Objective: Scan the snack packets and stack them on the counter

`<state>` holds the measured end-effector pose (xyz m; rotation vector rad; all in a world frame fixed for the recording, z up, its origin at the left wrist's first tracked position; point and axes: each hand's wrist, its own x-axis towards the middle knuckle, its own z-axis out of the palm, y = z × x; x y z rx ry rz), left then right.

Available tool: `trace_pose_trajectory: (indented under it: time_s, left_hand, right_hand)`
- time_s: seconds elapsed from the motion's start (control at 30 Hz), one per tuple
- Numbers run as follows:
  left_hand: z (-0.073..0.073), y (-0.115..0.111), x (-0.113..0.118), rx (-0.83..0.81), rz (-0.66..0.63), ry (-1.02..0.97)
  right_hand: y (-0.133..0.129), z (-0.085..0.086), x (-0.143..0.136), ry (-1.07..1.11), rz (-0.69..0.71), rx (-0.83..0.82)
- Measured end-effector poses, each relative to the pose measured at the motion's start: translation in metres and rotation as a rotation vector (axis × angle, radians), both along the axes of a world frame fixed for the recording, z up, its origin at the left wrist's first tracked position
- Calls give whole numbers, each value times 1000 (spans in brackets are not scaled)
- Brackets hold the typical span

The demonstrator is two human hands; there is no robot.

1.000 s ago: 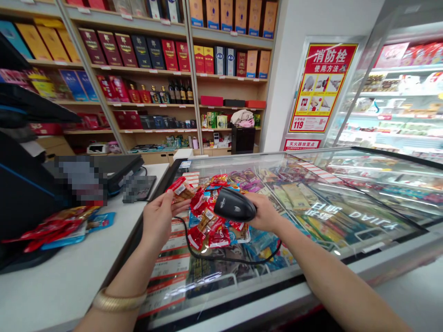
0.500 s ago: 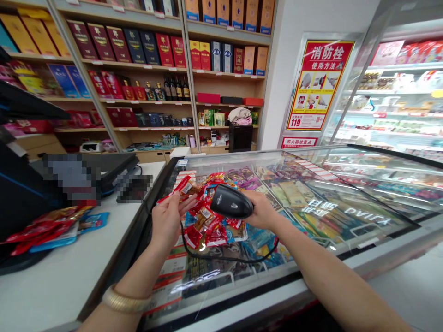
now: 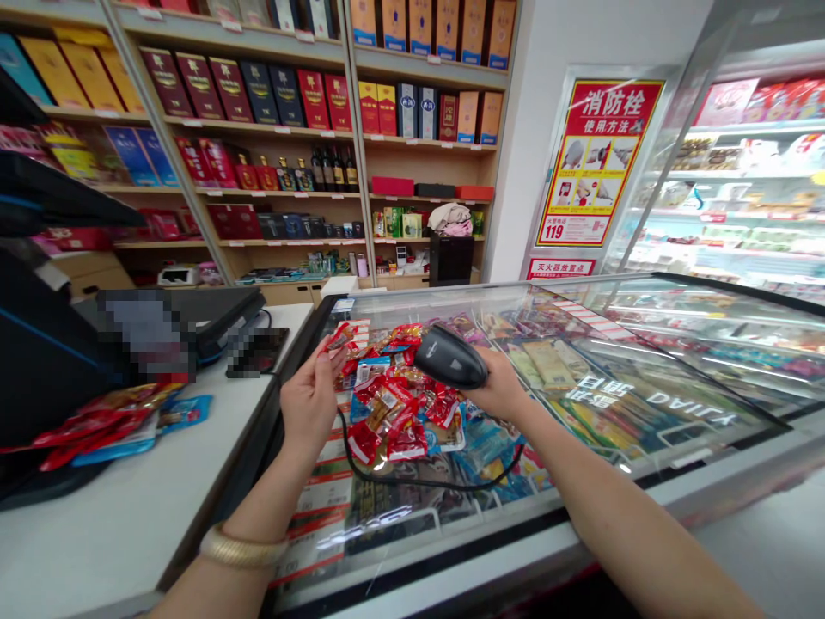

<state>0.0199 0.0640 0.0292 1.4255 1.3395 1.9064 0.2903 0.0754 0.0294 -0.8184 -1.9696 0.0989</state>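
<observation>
My left hand, with a gold bangle on its wrist, pinches a small red snack packet over the left side of the freezer's glass top. My right hand is wrapped round a black barcode scanner, its head pointing left over the pile. Beneath both hands, a heap of red and blue snack packets lies on the glass. The scanner's black cable loops in front of the heap. My right fingers are partly hidden behind the scanner.
On the white counter to the left lie more red and blue packets beside a dark till stand. The glass-topped freezer stretches right. Shelves of boxes and bottles stand behind.
The scanner and my right hand have shifted slightly right and up, away from the left hand. My left hand has drawn a little left with the red packet, which is now turned differently.
</observation>
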Motion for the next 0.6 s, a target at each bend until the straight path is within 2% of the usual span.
trace_pose_trajectory:
  time_s: [0.07, 0.13, 0.27, 0.37, 0.47, 0.6]
  left_hand:
    - [-6, 8, -9, -24, 63, 322]
    - [-14, 15, -16, -93, 67, 594]
    - [-22, 22, -22, -245, 42, 887]
    - [-16, 17, -21, -302, 143, 933]
    - [-5, 10, -27, -306, 232, 910]
    - [10, 5, -58, -355, 450, 810]
  right_hand:
    - [2, -1, 3, 24, -28, -18]
    - [4, -2, 5, 32, -34, -34]
    - [6, -5, 6, 13, -35, -64]
    - [7, -7, 6, -1, -38, -51]
    - [9, -9, 7, -2, -45, -39]
    - [11, -11, 8, -18, -64, -46]
